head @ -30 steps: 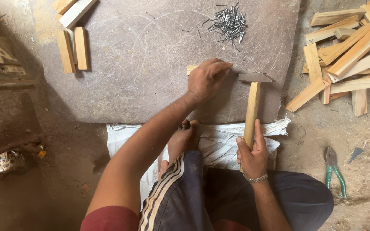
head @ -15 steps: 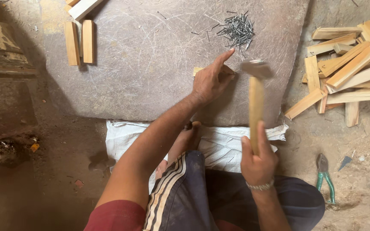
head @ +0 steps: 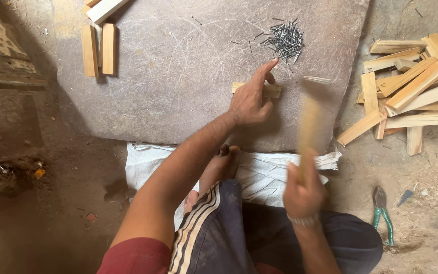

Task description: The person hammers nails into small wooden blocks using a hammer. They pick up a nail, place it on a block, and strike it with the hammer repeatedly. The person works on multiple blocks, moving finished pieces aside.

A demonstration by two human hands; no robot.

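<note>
While the left hand [head: 249, 101] presses down on a small wooden block [head: 269, 90] on the grey stone slab [head: 178, 91], its forefinger stretches up toward the heap of nails [head: 285, 38] just beyond, too many to count. That one block lies with its long axis running left to right, half hidden under the fingers. Over on the right, the right hand [head: 302, 190] has its grip wrapped tight round the wooden handle of a hammer [head: 309, 127], handle pointing away from the person, head a blur just right of the block. Nothing lies between hammer head and block. Around it all: three wooden blocks [head: 100, 48] at the slab's upper left, two of them side by side, a loose pile of wooden pieces [head: 411, 91] on the ground at right, one pair of green-handled pliers [head: 381, 213] lower right, and a white sack [head: 264, 172] under the person's bare foot [head: 219, 167].
</note>
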